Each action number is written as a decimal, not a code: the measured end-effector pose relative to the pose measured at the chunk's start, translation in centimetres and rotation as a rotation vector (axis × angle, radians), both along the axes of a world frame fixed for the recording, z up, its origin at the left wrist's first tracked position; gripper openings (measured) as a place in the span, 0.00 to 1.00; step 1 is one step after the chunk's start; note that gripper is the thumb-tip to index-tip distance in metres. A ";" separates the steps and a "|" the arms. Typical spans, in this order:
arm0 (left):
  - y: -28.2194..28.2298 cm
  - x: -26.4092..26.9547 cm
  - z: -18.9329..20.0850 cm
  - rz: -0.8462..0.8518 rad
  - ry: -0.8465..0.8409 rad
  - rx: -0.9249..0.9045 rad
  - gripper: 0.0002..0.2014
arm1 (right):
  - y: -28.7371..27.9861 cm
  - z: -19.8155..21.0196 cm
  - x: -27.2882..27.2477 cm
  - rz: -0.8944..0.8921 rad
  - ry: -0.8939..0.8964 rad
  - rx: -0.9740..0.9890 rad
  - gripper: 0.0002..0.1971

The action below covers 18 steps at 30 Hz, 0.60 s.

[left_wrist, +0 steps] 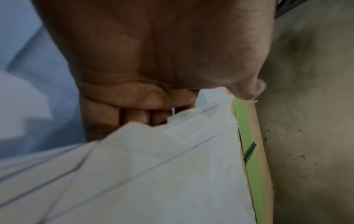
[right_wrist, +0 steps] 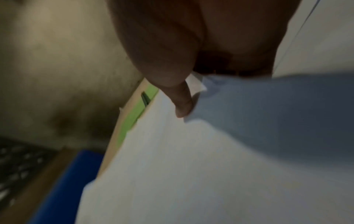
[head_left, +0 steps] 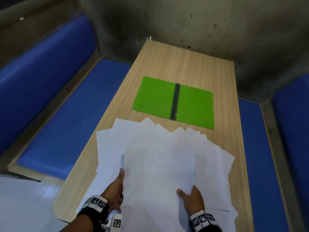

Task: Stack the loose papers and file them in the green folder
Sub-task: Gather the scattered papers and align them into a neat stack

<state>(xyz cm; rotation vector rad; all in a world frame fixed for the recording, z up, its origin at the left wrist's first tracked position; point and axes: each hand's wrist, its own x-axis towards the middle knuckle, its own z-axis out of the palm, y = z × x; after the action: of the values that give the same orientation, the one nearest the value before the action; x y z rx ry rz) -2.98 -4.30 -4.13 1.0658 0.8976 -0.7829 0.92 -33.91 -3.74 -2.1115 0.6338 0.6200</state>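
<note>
Left hand (head_left: 115, 190) and right hand (head_left: 192, 198) pinching papers' (head_left: 158, 164) near edges, green folder (head_left: 155, 97) well beyond.

Bare table (head_left: 192, 64) lies beyond the green folder (head_left: 155, 96); loose papers (head_left: 167, 148) cover the near end.

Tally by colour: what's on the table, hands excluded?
Green: 1, the open green folder with its dark spine clip.
White: 1 fanned pile of loose papers; the sheets overlap too much to count.
Total: 2 groups on the wooden table.
</note>
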 end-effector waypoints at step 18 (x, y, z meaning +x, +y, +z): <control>-1.3 4.8 7.5 -0.199 -0.672 0.257 0.20 | -1.5 8.0 4.0 -0.076 -0.370 0.569 0.33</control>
<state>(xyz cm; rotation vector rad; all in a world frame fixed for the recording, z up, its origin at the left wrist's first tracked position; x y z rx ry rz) 1.77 -5.60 3.36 1.5372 0.3213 -0.4191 4.97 -35.39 4.22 -1.5975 0.2812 0.3031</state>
